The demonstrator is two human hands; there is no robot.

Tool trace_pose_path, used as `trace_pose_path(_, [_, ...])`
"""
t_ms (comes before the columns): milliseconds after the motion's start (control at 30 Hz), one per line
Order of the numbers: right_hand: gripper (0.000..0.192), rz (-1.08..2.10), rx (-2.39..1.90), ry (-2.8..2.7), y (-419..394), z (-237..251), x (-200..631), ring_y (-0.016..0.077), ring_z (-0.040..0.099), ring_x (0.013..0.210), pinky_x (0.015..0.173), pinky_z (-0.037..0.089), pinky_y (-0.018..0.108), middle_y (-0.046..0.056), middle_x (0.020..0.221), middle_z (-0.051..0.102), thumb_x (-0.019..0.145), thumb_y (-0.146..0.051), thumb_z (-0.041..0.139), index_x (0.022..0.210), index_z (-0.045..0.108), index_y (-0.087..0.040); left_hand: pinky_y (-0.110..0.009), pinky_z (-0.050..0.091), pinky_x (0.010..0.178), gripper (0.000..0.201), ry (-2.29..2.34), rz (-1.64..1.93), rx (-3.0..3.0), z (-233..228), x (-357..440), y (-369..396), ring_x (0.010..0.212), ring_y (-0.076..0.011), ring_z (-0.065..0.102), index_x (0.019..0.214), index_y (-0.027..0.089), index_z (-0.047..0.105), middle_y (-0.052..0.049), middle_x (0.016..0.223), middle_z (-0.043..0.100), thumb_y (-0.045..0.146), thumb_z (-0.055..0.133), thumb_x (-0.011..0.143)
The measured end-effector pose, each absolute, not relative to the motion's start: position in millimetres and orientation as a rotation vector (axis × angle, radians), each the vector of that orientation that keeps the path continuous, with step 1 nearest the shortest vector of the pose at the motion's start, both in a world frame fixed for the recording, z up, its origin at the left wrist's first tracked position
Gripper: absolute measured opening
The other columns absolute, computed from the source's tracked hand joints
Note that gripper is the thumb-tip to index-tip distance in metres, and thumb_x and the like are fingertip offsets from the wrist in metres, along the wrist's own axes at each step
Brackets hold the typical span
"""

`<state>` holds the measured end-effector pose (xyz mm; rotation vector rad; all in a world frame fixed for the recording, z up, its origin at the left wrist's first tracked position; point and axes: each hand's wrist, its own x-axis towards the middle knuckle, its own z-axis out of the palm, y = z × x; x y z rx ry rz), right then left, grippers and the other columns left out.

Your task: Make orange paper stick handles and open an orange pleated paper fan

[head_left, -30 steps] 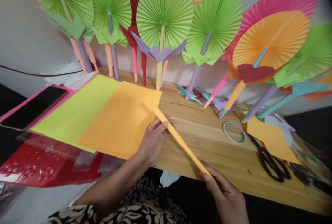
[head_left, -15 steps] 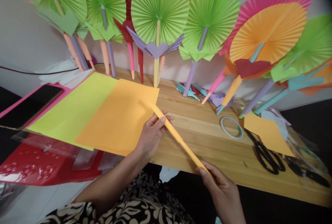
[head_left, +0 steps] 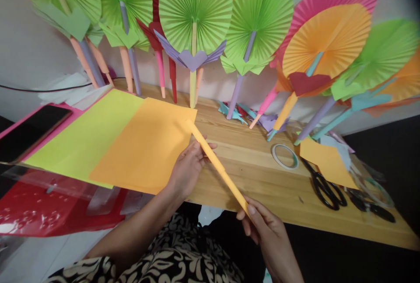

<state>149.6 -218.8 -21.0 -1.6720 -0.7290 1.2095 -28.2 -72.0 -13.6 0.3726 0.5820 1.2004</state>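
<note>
A long orange paper tube (head_left: 217,164) slants over the table's front edge, with a step in its thickness near the middle. My right hand (head_left: 267,226) pinches its lower end between thumb and fingers. My left hand (head_left: 187,167) holds the upper half loosely, fingers passing beneath the tube and thumb alongside it. The tube's upper tip lies over an orange paper sheet (head_left: 138,151). That sheet overlaps a yellow-green sheet (head_left: 82,138) to its left.
Pleated paper fans on tube handles, such as a green fan (head_left: 196,7), lean along the wall. A tape roll (head_left: 274,157), black-handled scissors (head_left: 328,191) and an orange paper scrap (head_left: 328,162) lie at right. A phone (head_left: 33,130) rests at left, above a red plastic bag (head_left: 39,204).
My left thumb has slipped from the tube's top to its side. My right hand has shifted slightly left and up with the lower end. The whole view has moved a little.
</note>
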Motion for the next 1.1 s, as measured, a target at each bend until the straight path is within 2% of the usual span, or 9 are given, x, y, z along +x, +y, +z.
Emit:
trace_pose_path(67, [0.052,1.236,-1.651,-0.761,-218,-19,149,0.0108,0.047,0.049,0.042,0.032,0.021,0.005,0.068,0.067,0.082,-0.062,0.072,0.106,0.079,-0.016,-0.028,0.053,0.077,0.022,0.589,1.203,0.389,-14,-28,-72,0.089,-0.0180,0.069,0.108,0.014,0.075,-0.010,0.094,0.077,0.025,0.073,0.089])
trace_pose_path(200, [0.052,1.295,-1.599,-0.866,-220,-14,147,0.0108,0.046,0.048,0.044,0.034,0.022,0.003,0.055,0.058,0.089,-0.064,0.062,0.084,0.079,-0.015,-0.025,0.054,0.077,0.012,0.599,1.255,0.374,-13,-28,-71,0.086,-0.0156,0.069,0.098,0.015,0.076,-0.006,0.088,0.075,0.019,0.074,0.087])
trace_pose_path(267, [0.055,1.297,-1.580,-0.884,-222,-13,147,0.0113,0.048,0.050,0.044,0.034,0.022,0.003,0.056,0.058,0.091,-0.065,0.058,0.079,0.078,-0.016,-0.024,0.054,0.076,0.012,0.600,1.286,0.362,-11,-30,-70,0.086,-0.0145,0.069,0.099,0.016,0.076,-0.006,0.087,0.075,0.019,0.074,0.088])
trace_pose_path(433, [0.053,1.230,-1.561,-0.844,-228,-13,153,0.0120,0.052,0.055,0.044,0.036,0.022,0.007,0.074,0.068,0.093,-0.064,0.057,0.096,0.079,-0.017,-0.024,0.055,0.077,0.015,0.593,1.368,0.375,-8,-38,-67,0.084,-0.0135,0.068,0.104,0.016,0.075,-0.006,0.091,0.075,0.023,0.071,0.091])
trace_pose_path(600, [0.050,1.185,-1.558,-0.891,-232,-13,159,0.0123,0.054,0.058,0.047,0.041,0.023,0.007,0.078,0.069,0.096,-0.060,0.055,0.105,0.079,-0.017,-0.023,0.056,0.076,0.017,0.561,1.414,0.414,-6,-44,-64,0.080,-0.0128,0.067,0.106,0.017,0.075,-0.005,0.091,0.075,0.026,0.072,0.091])
trace_pose_path(767, [0.044,1.146,-1.561,-0.943,-235,-19,162,0.0117,0.054,0.058,0.050,0.043,0.023,0.006,0.081,0.072,0.092,-0.057,0.064,0.110,0.079,-0.019,-0.023,0.056,0.077,0.015,0.551,1.425,0.448,-6,-45,-64,0.082,-0.0123,0.067,0.105,0.019,0.075,-0.004,0.092,0.075,0.026,0.071,0.092])
trace_pose_path(1100, [0.046,1.113,-1.482,-0.907,-234,-16,160,0.0131,0.057,0.059,0.047,0.043,0.023,0.007,0.078,0.073,0.095,-0.058,0.058,0.104,0.079,-0.018,-0.022,0.055,0.081,0.006,0.583,1.482,0.488,-8,-44,-60,0.091,-0.0129,0.067,0.094,0.022,0.074,-0.002,0.092,0.073,0.026,0.075,0.089])
